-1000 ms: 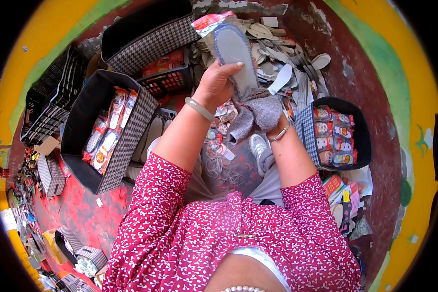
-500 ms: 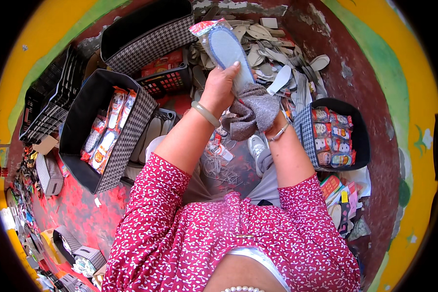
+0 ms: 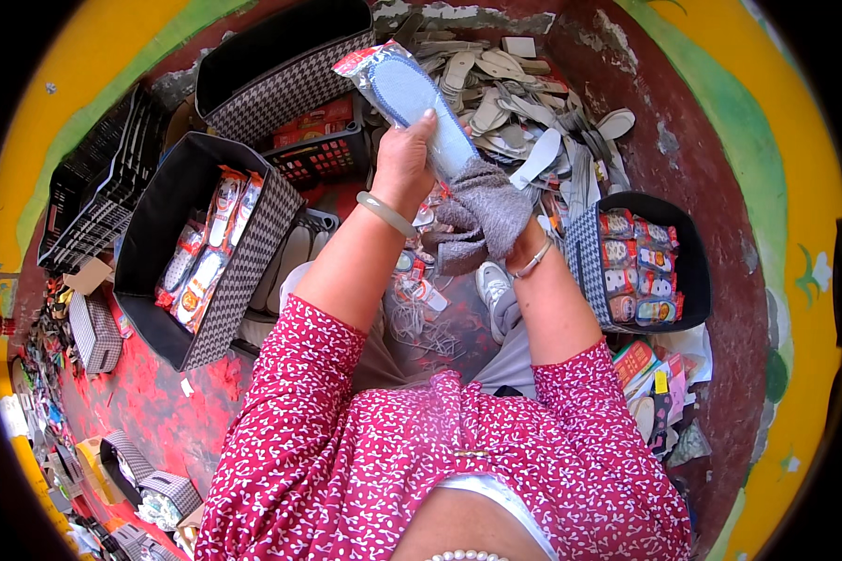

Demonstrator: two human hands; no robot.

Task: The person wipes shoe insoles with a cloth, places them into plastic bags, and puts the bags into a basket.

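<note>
My left hand (image 3: pixel 404 161) is closed on the edge of a pale blue insole (image 3: pixel 408 92), thumb on top. The insole has darker blue edge stitching and sits in a clear plastic sleeve with a red and white end, pointing up and left. A grey towelling cloth (image 3: pixel 491 208) covers most of my right hand (image 3: pixel 524 232) and hangs in folds to its left. Cloth and right hand meet the insole's lower end; the fingers under the cloth are hidden. Behind lies a heap of loose insoles (image 3: pixel 510 117), mostly white and grey.
A houndstooth bin (image 3: pixel 276 201) at left and a smaller one (image 3: pixel 585 248) at right hold packaged insoles. Another large bin (image 3: pixel 299 84) stands behind a black crate (image 3: pixel 323 157). Stacked black crates (image 3: pixel 98 192) are far left. Loose string (image 3: pixel 421 327) lies between my feet.
Both hands have shifted a little to the left, with the sleeved insole and the cloth. The insole now tilts further to the left.
</note>
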